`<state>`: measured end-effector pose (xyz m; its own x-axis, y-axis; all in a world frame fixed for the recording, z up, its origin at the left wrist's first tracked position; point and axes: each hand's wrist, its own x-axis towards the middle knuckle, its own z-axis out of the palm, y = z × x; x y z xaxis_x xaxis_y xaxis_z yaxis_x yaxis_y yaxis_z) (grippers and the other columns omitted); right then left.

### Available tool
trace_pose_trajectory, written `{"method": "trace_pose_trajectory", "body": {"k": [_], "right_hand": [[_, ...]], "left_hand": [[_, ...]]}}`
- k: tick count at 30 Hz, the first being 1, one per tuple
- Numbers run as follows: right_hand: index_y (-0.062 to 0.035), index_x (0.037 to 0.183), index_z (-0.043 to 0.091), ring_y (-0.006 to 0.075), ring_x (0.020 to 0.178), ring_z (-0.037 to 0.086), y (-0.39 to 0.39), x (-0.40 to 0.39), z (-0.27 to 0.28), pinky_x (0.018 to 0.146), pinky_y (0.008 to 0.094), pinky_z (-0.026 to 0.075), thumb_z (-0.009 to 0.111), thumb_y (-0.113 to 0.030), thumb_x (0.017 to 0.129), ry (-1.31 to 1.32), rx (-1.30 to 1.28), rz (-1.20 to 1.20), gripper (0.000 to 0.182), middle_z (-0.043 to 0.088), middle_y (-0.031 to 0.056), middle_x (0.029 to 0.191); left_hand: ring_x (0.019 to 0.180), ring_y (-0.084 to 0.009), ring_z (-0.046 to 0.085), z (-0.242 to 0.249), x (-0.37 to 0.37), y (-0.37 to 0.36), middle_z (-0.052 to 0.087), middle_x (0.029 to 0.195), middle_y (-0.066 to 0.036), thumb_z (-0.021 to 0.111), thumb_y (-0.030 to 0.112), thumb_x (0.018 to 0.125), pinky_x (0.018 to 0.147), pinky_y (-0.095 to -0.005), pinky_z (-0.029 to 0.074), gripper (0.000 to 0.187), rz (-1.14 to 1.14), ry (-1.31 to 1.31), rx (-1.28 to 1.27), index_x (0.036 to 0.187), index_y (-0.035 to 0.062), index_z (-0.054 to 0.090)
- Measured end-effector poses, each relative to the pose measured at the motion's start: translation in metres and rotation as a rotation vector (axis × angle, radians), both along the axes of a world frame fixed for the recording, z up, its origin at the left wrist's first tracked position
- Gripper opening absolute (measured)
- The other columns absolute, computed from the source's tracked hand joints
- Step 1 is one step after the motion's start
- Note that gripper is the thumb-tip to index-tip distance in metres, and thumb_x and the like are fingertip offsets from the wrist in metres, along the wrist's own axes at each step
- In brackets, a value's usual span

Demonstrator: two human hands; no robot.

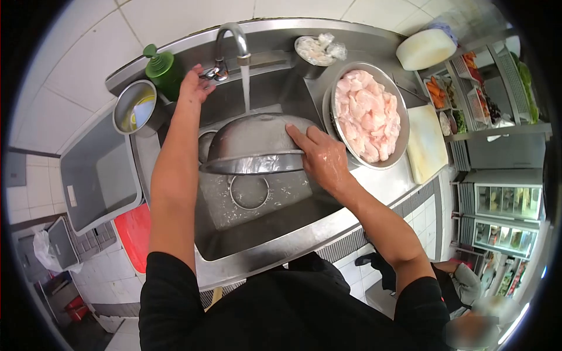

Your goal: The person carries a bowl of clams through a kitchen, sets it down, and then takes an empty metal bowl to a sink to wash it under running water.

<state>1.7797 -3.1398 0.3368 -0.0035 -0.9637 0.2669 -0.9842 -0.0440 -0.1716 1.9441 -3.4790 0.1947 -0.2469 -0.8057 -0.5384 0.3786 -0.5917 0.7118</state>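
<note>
My right hand [325,155] grips the rim of a metal bowl [257,137], thumb and fingers at its right end. The bowl is tipped on its side over the sink [228,248], its outer wall facing the tap. Water runs from the curved tap [234,35] down onto the bowl. At the tap lever [218,71] is my left hand [194,86], fingers apart and not wrapped round it; whether it touches the lever is hard to tell. A metal ring [250,193], perhaps a drain rim, shows on the wet sink floor.
Right of the sink stands a bowl of raw chicken pieces [369,117], beside a cutting board [426,140]. A pot [136,108], green pump bottle [164,70] and grey tub [102,169] stand left. Behind is a container of plastic-wrapped food [319,50]. Another person [462,286] is at lower right.
</note>
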Motion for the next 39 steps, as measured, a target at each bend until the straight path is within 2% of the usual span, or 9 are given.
{"method": "trace_pose_trajectory", "body": {"k": [5, 17, 19, 26, 29, 31, 33, 36, 39], "right_hand": [[-0.0143, 0.114, 0.056, 0.0213, 0.065, 0.052, 0.027, -0.005, -0.006, 0.051, 0.0335, 0.045, 0.058, -0.002, 0.062, -0.055, -0.063, 0.05, 0.054, 0.044, 0.0034, 0.071], [-0.0195, 0.113, 0.059, 0.0219, 0.058, 0.049, 0.069, 0.001, -0.029, 0.048, 0.0346, 0.042, 0.059, -0.001, 0.056, -0.218, -0.259, 0.036, 0.059, 0.04, 0.0038, 0.065], [-0.0189, 0.111, 0.059, 0.0213, 0.059, 0.05, 0.074, 0.008, -0.027, 0.049, 0.0339, 0.042, 0.059, -0.003, 0.058, -0.239, -0.295, 0.073, 0.056, 0.041, 0.003, 0.066], [-0.0095, 0.117, 0.055, 0.0243, 0.072, 0.052, 0.092, -0.002, -0.006, 0.064, 0.0318, 0.045, 0.067, -0.022, 0.074, -0.484, -0.228, 0.193, 0.046, 0.05, 0.0087, 0.08], [-0.0045, 0.118, 0.053, 0.0232, 0.079, 0.057, 0.12, -0.036, -0.07, 0.073, 0.0323, 0.047, 0.058, -0.044, 0.083, -1.196, -0.202, -0.325, 0.054, 0.059, 0.0119, 0.097], [-0.0048, 0.111, 0.054, 0.0165, 0.071, 0.056, 0.136, -0.061, -0.092, 0.064, 0.0285, 0.047, 0.057, -0.045, 0.084, -1.696, -0.215, -0.824, 0.049, 0.059, 0.0073, 0.088], [-0.0073, 0.103, 0.051, 0.0154, 0.069, 0.054, 0.146, -0.075, -0.097, 0.06, 0.0289, 0.046, 0.055, -0.047, 0.085, -1.957, -0.328, -0.932, 0.044, 0.055, 0.0054, 0.082], [-0.0057, 0.104, 0.048, 0.0163, 0.071, 0.054, 0.136, -0.098, -0.103, 0.059, 0.0291, 0.046, 0.057, -0.045, 0.083, -1.983, -0.426, -0.926, 0.045, 0.055, 0.0069, 0.084], [0.0016, 0.081, 0.053, 0.0176, 0.055, 0.052, 0.123, -0.123, -0.105, 0.048, 0.0295, 0.044, 0.058, -0.029, 0.08, -1.763, -0.428, -1.071, 0.031, 0.055, 0.0089, 0.069]], "left_hand": [[0.122, -0.0278, 0.031, 0.012, 0.024, 0.024, 0.036, 0.133, -0.004, 0.062, 0.028, 0.08, 0.097, -0.0509, 0.032, 0.05, -0.205, 0.04, -0.283, 0.126, 0.0182, 0.046], [0.124, -0.0245, 0.04, 0.115, 0.122, 0.301, 0.043, 0.134, -0.009, 0.064, 0.036, 0.078, 0.101, -0.0374, 0.031, 0.07, -0.678, -0.298, -0.785, 0.135, 0.0066, 0.035], [0.123, -0.0272, 0.042, 0.123, 0.114, 0.324, 0.044, 0.133, -0.013, 0.061, 0.035, 0.079, 0.102, -0.0369, 0.031, 0.065, -0.598, -0.769, -0.959, 0.132, 0.0041, 0.04], [0.114, -0.0339, 0.051, 0.11, 0.11, 0.332, 0.054, 0.121, -0.019, 0.049, 0.02, 0.086, 0.097, -0.037, 0.037, 0.037, -0.129, -0.935, -1.318, 0.116, 0.0013, 0.057], [0.113, -0.034, 0.052, 0.117, 0.117, 0.336, 0.055, 0.12, -0.02, 0.048, 0.007, 0.081, 0.097, -0.0375, 0.038, 0.036, -0.09, -1.055, -1.379, 0.116, 0.0008, 0.057], [0.112, -0.034, 0.052, 0.123, 0.12, 0.338, 0.055, 0.12, -0.019, 0.048, 0.002, 0.079, 0.097, -0.0378, 0.038, 0.038, -0.049, -1.104, -1.414, 0.116, 0.0008, 0.057], [0.111, -0.0334, 0.053, 0.13, 0.122, 0.339, 0.055, 0.119, -0.019, 0.047, 0.0, 0.078, 0.097, -0.0378, 0.037, 0.039, -0.031, -1.159, -1.379, 0.116, 0.0006, 0.056], [0.112, -0.0332, 0.052, 0.128, 0.121, 0.337, 0.055, 0.119, -0.018, 0.046, -0.002, 0.077, 0.097, -0.0374, 0.037, 0.041, -0.016, -1.127, -1.36, 0.117, 0.0005, 0.056], [0.112, -0.0332, 0.052, 0.131, 0.114, 0.339, 0.055, 0.119, -0.018, 0.045, -0.003, 0.076, 0.098, -0.037, 0.037, 0.043, -0.049, -1.129, -1.369, 0.117, 0.0007, 0.056]]}}
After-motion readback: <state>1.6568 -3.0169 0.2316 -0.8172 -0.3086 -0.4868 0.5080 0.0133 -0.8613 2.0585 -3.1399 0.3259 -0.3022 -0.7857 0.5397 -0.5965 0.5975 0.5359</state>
